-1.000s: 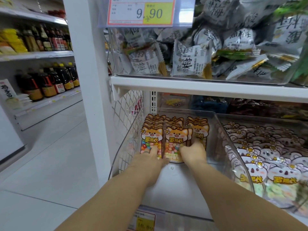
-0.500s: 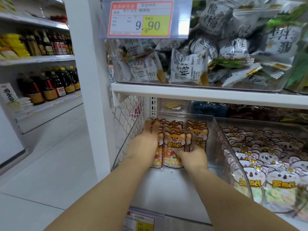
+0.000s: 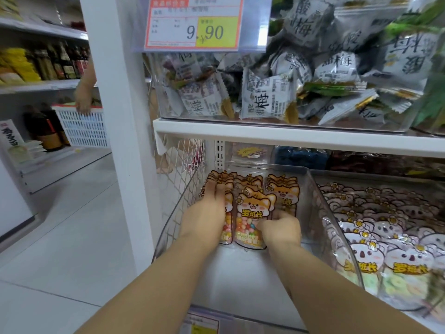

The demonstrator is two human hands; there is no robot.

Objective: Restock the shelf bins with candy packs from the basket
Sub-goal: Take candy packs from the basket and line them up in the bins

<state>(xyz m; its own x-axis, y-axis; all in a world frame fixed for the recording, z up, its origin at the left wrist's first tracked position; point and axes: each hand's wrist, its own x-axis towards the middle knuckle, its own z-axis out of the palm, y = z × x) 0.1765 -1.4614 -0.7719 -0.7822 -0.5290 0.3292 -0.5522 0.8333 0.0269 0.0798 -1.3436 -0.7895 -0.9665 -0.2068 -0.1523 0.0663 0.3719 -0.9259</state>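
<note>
One view only: head-worn wide-angle camera faced forward and down, close above the clear shelf bin (image 3: 240, 283), upper shelf (image 3: 289, 138) overhead, aisle floor (image 3: 60, 249) at frame left.

The person's left forearm (image 3: 173, 273) and right forearm (image 3: 325, 280) were bare along all of their visible length, slim and smooth, narrowing toward the wrists, and the bare left grip (image 3: 207, 213) and bare right grip (image 3: 280, 229) showed rounded knuckles.
</note>
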